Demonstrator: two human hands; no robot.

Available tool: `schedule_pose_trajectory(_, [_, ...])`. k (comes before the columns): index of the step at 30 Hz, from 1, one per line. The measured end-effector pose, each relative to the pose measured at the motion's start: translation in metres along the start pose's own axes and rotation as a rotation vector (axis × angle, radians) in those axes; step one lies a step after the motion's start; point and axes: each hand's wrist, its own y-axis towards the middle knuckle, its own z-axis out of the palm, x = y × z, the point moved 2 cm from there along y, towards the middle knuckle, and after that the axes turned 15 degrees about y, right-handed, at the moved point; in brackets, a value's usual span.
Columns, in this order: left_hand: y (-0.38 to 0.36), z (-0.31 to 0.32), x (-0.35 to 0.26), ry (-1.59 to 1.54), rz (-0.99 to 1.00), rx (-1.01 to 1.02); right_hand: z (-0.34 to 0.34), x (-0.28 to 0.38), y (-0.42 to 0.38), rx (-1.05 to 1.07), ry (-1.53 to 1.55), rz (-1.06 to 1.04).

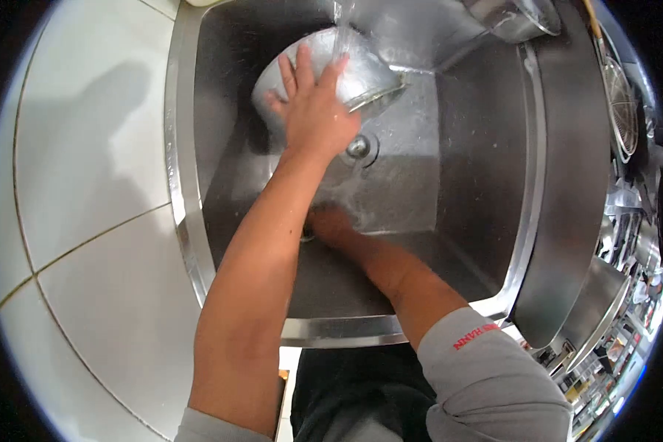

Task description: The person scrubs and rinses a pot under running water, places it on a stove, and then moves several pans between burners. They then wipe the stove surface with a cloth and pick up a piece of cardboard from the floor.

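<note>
Inside a deep metal sink [486, 169], a silvery metal pot [368, 70] lies tilted near the far left, with water from above running onto it. My left hand [313, 103] presses on the pot's outer surface with its fingers spread. Lower in the sink, my right hand [331, 222] is near the bottom, dark and blurred. Its fingers are partly hidden behind my left forearm, and a small shiny item shows beside them that I cannot make out. The round drain [359, 147] lies between my two hands.
Another metal container [519, 18] sits at the sink's far right corner. A wire strainer [620, 107] hangs or rests at the right, above several metal utensils and trays. White tiles [96, 162] run along the left side.
</note>
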Motion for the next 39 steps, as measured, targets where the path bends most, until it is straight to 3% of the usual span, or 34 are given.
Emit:
schedule_pose_trajectory(3, [-0.002, -0.005, 0.002, -0.029, -0.002, 0.004, -0.021, -0.023, -0.020, 0.198, 0.203, 0.290])
schedule_pose_trajectory(6, [-0.003, -0.017, 0.002, 0.002, -0.021, 0.082, -0.068, -0.061, -0.045, 0.046, 0.223, 0.486])
schedule_pose_trajectory(8, [-0.006, -0.019, 0.006, -0.049, -0.009, 0.056, -0.096, -0.129, -0.054, -0.379, 0.301, 0.481])
schedule_pose_trajectory(9, [-0.007, -0.021, 0.008, -0.067, -0.014, 0.068, -0.126, -0.139, -0.062, -0.486, 0.104, 0.573])
schedule_pose_trajectory(10, [-0.008, -0.022, 0.008, -0.083, -0.019, 0.085, -0.175, -0.149, -0.080, -0.758, 0.437, 0.446])
schedule_pose_trajectory(11, [-0.007, -0.023, 0.006, -0.069, -0.025, 0.088, -0.246, -0.106, -0.096, -0.863, 0.481, 0.532])
schedule_pose_trajectory(13, [-0.008, -0.022, 0.003, -0.037, -0.030, 0.107, -0.289, -0.106, -0.082, -1.123, 0.693, 0.364])
schedule_pose_trajectory(15, [-0.010, -0.015, -0.005, -0.098, -0.046, 0.040, -0.349, 0.018, -0.073, -0.893, 0.487, 0.253])
schedule_pose_trajectory(17, [-0.016, 0.017, -0.004, -0.087, -0.004, -0.075, -0.322, 0.039, 0.003, -0.838, -0.048, 0.201])
schedule_pose_trajectory(19, [-0.020, 0.008, -0.001, -0.139, -0.017, -0.035, -0.313, 0.032, 0.044, -0.942, -0.213, 0.075])
schedule_pose_trajectory(22, [-0.032, 0.013, 0.005, -0.168, -0.006, -0.030, -0.369, 0.051, 0.042, -0.567, 0.062, 0.284])
schedule_pose_trajectory(23, [-0.035, 0.014, 0.009, -0.157, 0.017, -0.039, -0.352, 0.066, 0.028, -0.531, -0.115, 0.200])
schedule_pose_trajectory(26, [-0.034, 0.008, 0.020, -0.172, 0.030, -0.040, -0.304, 0.073, 0.020, -0.897, -0.049, 0.043])
schedule_pose_trajectory(27, [-0.042, 0.006, 0.020, -0.185, 0.050, -0.011, -0.314, 0.056, 0.028, -0.846, -0.114, 0.000])
schedule_pose_trajectory(29, [-0.036, 0.002, 0.011, -0.168, 0.054, 0.032, -0.364, 0.004, 0.054, -0.517, 0.243, 0.143])
schedule_pose_trajectory(31, [-0.026, 0.002, 0.011, -0.146, 0.064, 0.011, -0.380, 0.022, 0.051, -0.341, -0.139, 0.099])
schedule_pose_trajectory(34, [-0.032, 0.010, 0.021, -0.162, 0.129, -0.017, -0.305, 0.060, 0.022, -0.983, -0.300, -0.111])
schedule_pose_trajectory(35, [-0.032, 0.017, 0.024, -0.205, 0.157, -0.025, -0.313, 0.052, 0.032, -1.021, -0.382, -0.100])
schedule_pose_trajectory(36, [-0.034, 0.015, 0.020, -0.185, 0.163, 0.022, -0.339, 0.023, 0.049, -0.800, 0.108, -0.024])
schedule_pose_trajectory(38, [-0.023, -0.001, 0.013, -0.137, 0.151, 0.068, -0.389, -0.014, 0.068, -0.590, 0.521, 0.057])
schedule_pose_trajectory(39, [-0.022, -0.007, 0.013, -0.128, 0.164, 0.136, -0.393, -0.032, 0.077, -0.622, 0.477, 0.094])
